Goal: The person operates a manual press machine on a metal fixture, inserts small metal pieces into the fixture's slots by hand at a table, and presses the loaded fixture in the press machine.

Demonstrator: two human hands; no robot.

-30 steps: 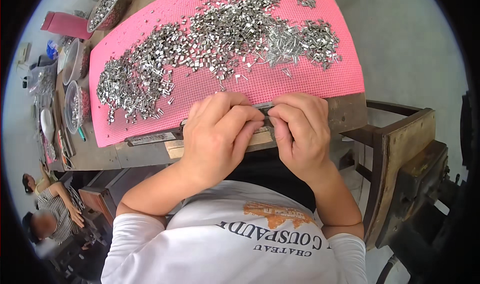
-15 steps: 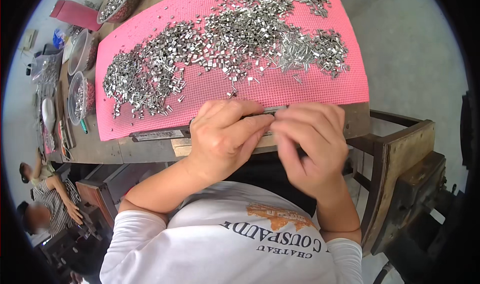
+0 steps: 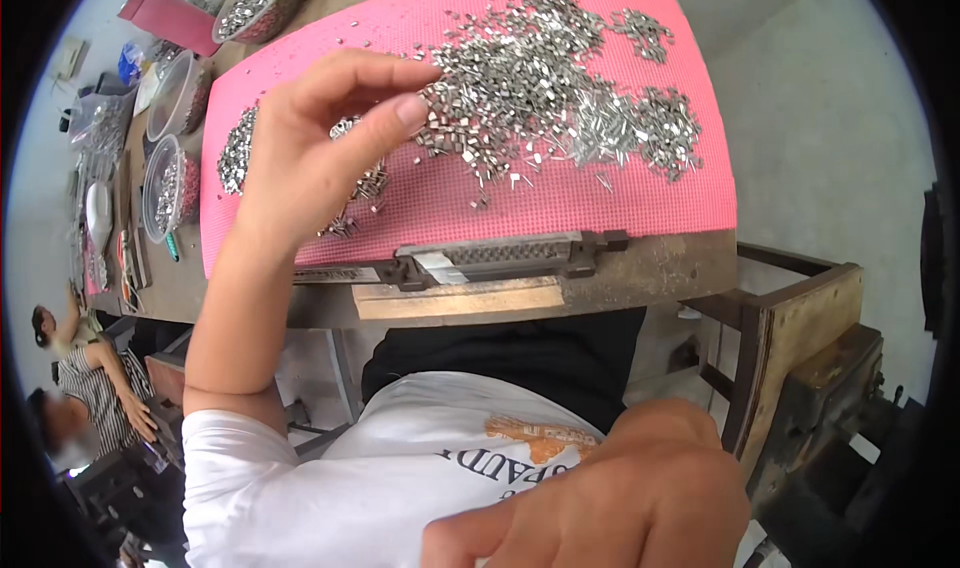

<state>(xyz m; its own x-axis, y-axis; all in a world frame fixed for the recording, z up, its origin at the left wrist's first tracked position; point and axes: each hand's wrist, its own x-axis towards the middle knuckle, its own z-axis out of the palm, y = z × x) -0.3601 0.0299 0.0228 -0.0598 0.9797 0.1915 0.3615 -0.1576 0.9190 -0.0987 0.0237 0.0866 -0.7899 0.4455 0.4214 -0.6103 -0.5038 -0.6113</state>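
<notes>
My left hand (image 3: 320, 133) is over the pink textured mat, its thumb and forefinger apart at the left side of a spread of small silvery metal pieces (image 3: 520, 68). Nothing shows between those two fingertips; the other fingers are curled behind. Close to the camera at the lower right is my right hand (image 3: 610, 498), bent at the knuckles, with its fingertips cut off by the lower edge. Along the table's near edge lies a long dark metal jig (image 3: 500, 256) with a patterned row in its middle and a dark knob at its right end. Neither hand touches it.
A light wooden strip (image 3: 460, 301) lies before the jig. Clear plastic tubs (image 3: 172, 190) of metal pieces and a pink bottle (image 3: 168, 16) stand at the left. Dark machinery (image 3: 830, 398) is at the right. Another person in a striped top (image 3: 95, 373) sits at far left.
Both hands have left the jig, which is now uncovered. My left hand has moved up and left over the metal pieces; my right hand has come down toward the lower edge, nearer the camera.
</notes>
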